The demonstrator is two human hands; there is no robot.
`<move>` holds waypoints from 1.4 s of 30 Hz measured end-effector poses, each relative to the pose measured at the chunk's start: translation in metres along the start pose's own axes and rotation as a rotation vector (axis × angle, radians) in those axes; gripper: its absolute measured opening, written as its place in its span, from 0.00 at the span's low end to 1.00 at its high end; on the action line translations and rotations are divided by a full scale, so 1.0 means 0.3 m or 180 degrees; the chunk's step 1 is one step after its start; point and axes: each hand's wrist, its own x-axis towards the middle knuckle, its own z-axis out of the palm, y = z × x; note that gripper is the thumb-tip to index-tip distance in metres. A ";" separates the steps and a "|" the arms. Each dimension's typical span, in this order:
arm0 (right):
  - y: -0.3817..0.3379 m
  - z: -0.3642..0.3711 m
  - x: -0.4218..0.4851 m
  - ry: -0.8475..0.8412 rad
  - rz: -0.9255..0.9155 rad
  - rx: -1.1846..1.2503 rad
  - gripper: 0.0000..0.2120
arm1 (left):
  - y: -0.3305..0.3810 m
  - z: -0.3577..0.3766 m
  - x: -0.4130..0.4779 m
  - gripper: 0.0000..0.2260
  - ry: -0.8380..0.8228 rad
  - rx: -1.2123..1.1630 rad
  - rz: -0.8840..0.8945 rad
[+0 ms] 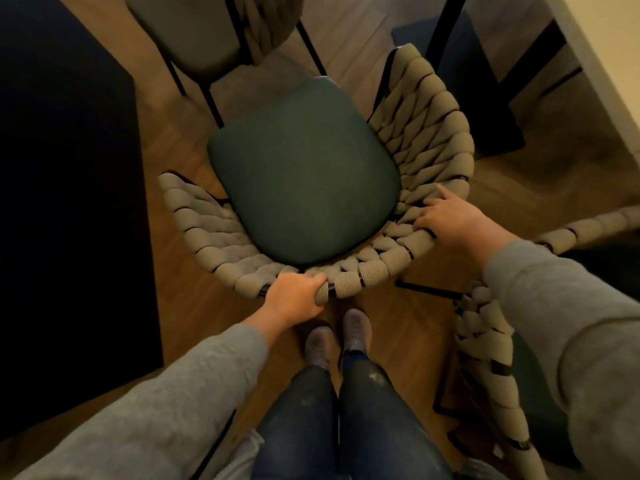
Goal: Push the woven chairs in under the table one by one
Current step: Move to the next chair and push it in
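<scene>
A woven chair point(426, 133) with a dark green seat cushion point(301, 174) and a curved rope-wrapped back stands in the middle of the view. My left hand point(294, 296) grips the back rim at its lower middle, fingers curled over the weave. My right hand point(450, 220) grips the rim further right, fingers over the top of the weave and one finger stretched out. The dark table point(69, 188) fills the left side, its edge a short way from the chair's left arm.
A second woven chair point(207, 32) stands at the top, close to the table. A third woven chair point(485, 344) is at the lower right beside my right arm. My feet point(337, 336) stand on the wooden floor just behind the held chair. A dark rug point(485, 98) lies top right.
</scene>
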 end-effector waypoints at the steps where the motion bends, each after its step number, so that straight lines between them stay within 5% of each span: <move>1: 0.006 0.004 0.007 0.0015 -0.0021 -0.0020 0.22 | -0.002 0.001 0.003 0.17 0.0002 -0.0003 0.0000; 10: -0.117 -0.018 0.006 0.0046 0.0038 -0.0031 0.16 | -0.104 -0.016 -0.055 0.16 -0.0060 0.0030 0.0122; 19: -0.563 -0.073 -0.076 0.0095 -0.0077 0.0467 0.13 | -0.403 -0.014 -0.355 0.17 -0.0461 0.0352 0.0508; 23: -0.798 -0.097 -0.148 -0.0126 -0.0200 0.0405 0.21 | -0.509 0.025 -0.499 0.17 -0.0620 0.0604 0.0729; 31: -1.176 -0.136 -0.296 -0.0097 0.0145 0.1416 0.09 | -0.664 0.074 -0.721 0.17 -0.0981 0.1120 0.1104; 42: -1.428 -0.081 -0.307 0.0043 0.0491 0.2004 0.14 | -0.791 0.056 -0.701 0.16 -0.1379 0.1609 0.1646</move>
